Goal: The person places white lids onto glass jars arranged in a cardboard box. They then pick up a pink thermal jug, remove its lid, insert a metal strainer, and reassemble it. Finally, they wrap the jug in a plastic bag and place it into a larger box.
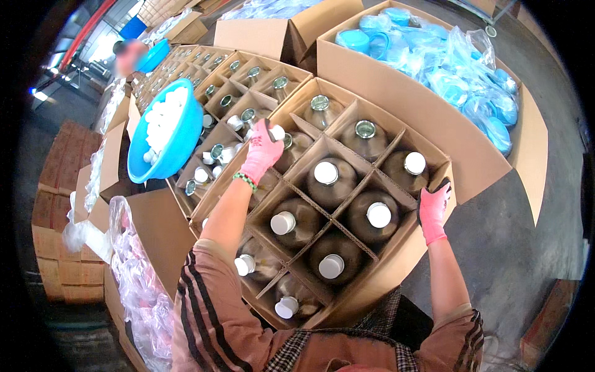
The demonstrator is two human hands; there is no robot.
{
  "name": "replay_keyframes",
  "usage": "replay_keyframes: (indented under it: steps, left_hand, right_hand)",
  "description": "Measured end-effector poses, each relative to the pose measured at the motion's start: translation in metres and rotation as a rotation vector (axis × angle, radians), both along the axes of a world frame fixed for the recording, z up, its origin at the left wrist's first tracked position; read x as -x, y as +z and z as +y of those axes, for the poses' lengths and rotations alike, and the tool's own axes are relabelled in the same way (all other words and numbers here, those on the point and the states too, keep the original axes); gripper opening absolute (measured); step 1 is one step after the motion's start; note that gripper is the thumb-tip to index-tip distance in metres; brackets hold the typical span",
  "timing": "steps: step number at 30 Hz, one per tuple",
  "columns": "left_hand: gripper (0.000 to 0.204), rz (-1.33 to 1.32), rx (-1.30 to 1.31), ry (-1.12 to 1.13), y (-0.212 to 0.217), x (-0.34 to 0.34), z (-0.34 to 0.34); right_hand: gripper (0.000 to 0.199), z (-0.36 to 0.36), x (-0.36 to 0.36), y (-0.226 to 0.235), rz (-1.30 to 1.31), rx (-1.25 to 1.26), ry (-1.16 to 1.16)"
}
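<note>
Left hand in a pink knitted glove, reaching out over a divided cardboard carton of dark glass jugs; fingers closed in a pinch around a white cap, held right above the mouth of a jug in the carton's far left cell. Green band at the left wrist. Right hand, gloved in the same pink, resting on the carton's right rim, fingers curled over the cardboard edge and pressed together, gripping the wall.

Inside the carton, cardboard dividers forming a cell for each jug. Most jugs already closed with white caps, such as the middle one; two at the far side still open, bare metal-rimmed mouths showing.

Beyond the left hand, a blue plastic basin heaped with loose white caps, tilted on top of a further row of cartons with more jugs, some open. At upper right, a large cardboard box lined with clear plastic and filled with blue lids. At lower left, crumpled clear plastic bags beside another box. Another person far off at upper left.
</note>
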State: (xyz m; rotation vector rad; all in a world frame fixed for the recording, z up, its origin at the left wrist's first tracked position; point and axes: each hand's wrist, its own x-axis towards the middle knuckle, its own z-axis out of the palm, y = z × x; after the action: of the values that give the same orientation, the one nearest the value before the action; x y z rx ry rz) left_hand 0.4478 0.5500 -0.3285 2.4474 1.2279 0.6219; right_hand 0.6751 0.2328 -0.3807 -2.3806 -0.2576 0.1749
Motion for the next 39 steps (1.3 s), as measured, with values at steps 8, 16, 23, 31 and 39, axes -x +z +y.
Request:
replay_keyframes:
  steps: [8,16,23,31,39]
  left_hand:
    - [0.066,0.304,0.324,-0.092,0.024,-0.019,-0.008]
    - [0.042,0.645,0.047,-0.146,0.024,-0.039,-0.002]
    - [0.057,0.568,0.045,-0.004,0.003,-0.028,-0.006]
    - [0.063,-0.018,-0.112,0.136,0.017,0.055,0.052]
    - [0.062,0.344,0.256,0.290,0.002,0.113,0.064]
  right_hand:
    - [0.074,0.005,0.004,0.011,0.014,0.068,0.001]
    - [0.076,-0.002,-0.006,0.002,0.035,0.118,0.026]
    - [0.072,0.005,-0.001,0.013,0.005,0.137,-0.004]
    - [0.070,0.003,0.000,0.012,-0.048,0.151,-0.009]
    - [0.068,0.006,-0.004,0.003,-0.169,0.207,-0.002]
